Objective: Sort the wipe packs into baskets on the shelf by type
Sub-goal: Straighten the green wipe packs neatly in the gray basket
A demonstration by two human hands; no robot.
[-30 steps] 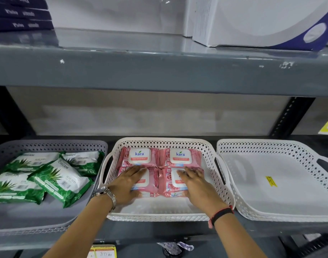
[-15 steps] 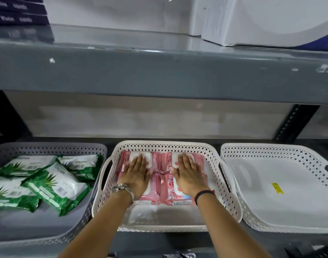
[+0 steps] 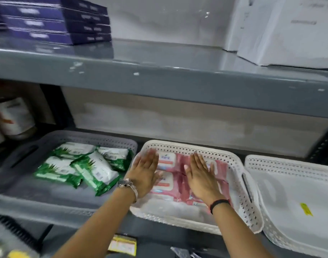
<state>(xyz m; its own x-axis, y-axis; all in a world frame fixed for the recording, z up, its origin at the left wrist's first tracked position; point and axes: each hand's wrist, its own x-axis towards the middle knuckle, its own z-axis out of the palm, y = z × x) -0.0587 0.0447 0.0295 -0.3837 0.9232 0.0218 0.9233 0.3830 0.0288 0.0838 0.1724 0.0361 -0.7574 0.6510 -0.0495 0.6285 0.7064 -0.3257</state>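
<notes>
Several pink wipe packs (image 3: 166, 161) lie flat in the middle white basket (image 3: 235, 175) on the lower shelf. My left hand (image 3: 145, 173) hovers flat over the basket's left side, fingers straight and together, holding nothing. My right hand (image 3: 201, 175) rests flat on the right-hand pink packs, palm down, fingers extended. Several green aloe wipe packs (image 3: 93, 169) lie in the grey basket (image 3: 29, 151) to the left. The right white basket (image 3: 289, 166) holds no packs, only a yellow sticker (image 3: 306, 209).
The grey upper shelf (image 3: 159, 73) hangs over the baskets and carries stacked purple boxes (image 3: 53, 21) and a white box (image 3: 289, 30). A white container (image 3: 12, 118) stands beyond the shelf post at far left. A yellow label (image 3: 122, 244) sits below the shelf edge.
The camera has swung left and tilted. My left hand has lifted off the pink packs and shifted to the basket's left edge. My right hand stays flat on the right packs.
</notes>
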